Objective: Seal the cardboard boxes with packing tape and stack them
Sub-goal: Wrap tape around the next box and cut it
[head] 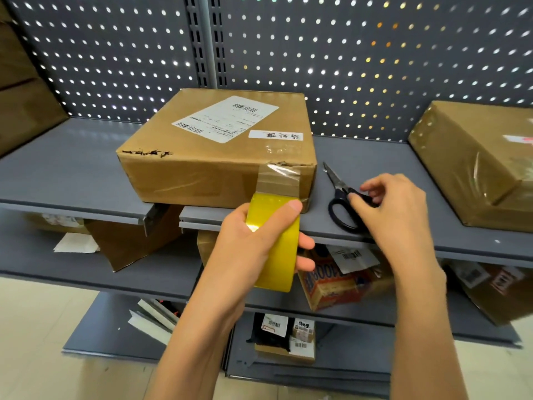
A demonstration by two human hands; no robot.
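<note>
Head view: left hand [248,241] grips the yellow tape roll [275,249] at the box [219,151]; right hand [395,209] fingers close on the scissors [343,197] handles.

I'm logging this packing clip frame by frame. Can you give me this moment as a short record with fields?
left hand: grips yellow tape roll
tape: strip runs from roll up the front of the box, uncut
right hand: fingers on scissors handles
scissors: lying on shelf, right of box, closed
second box: far right on same shelf
stage: about to cut the tape, likely
</note>
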